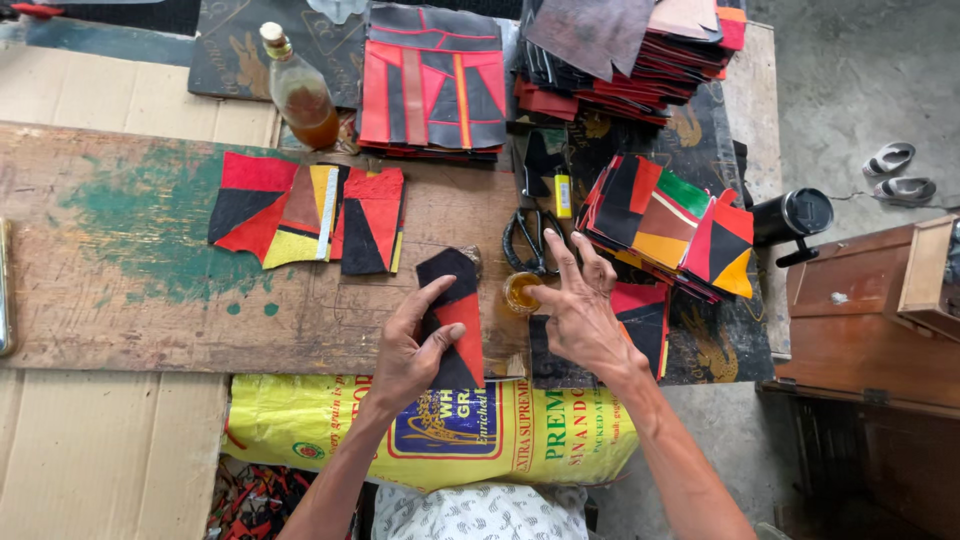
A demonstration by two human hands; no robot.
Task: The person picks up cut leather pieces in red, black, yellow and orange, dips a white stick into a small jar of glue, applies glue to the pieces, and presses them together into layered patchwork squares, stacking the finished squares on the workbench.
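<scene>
My left hand pinches a black and red patchwork piece against the wooden board, thumb on its left edge and fingers over its lower part. My right hand hovers with spread fingers, one fingertip at the rim of a small round cup of amber glue. Black scissors lie just beyond the cup. Another red and black piece lies under and to the right of my right hand.
Sewn patchwork pieces lie on the board's middle. Stacks of red, black and orange pieces sit right, with taller piles behind. A bottle of amber liquid stands at the back. A yellow sack covers my lap. A black cylinder stands at right.
</scene>
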